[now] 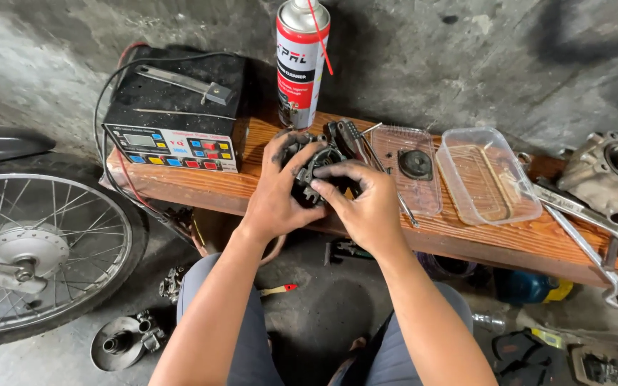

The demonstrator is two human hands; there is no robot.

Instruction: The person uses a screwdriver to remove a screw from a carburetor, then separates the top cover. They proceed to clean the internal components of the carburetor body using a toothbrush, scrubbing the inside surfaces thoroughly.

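Landmark: the wooden plank (466, 236) that serves as a bench, running from left to right in front of the person.
Left hand (277, 189): greasy, fingers curled around the left side of a dark round engine part (315, 174), holding it just above the plank's near edge.
Right hand (366, 204): closed over the same part from the right, fingertips (330, 171) pressing on its top face.
Engine part: black, toothed at the lower rim, gripped between both hands over the middle of the plank.
Battery charger (173, 114): black box with coloured buttons, on the plank's left end.
Spray can (300, 61): red and white, upright at the plank's back edge.
Clear trays (488, 175): two, on the plank right of the hands; the nearer tray holds a dark round disc (416, 164).
Wrenches (588, 218): lying on the plank's right end.
Spoked wheel (37, 246): left of the plank, on the floor.
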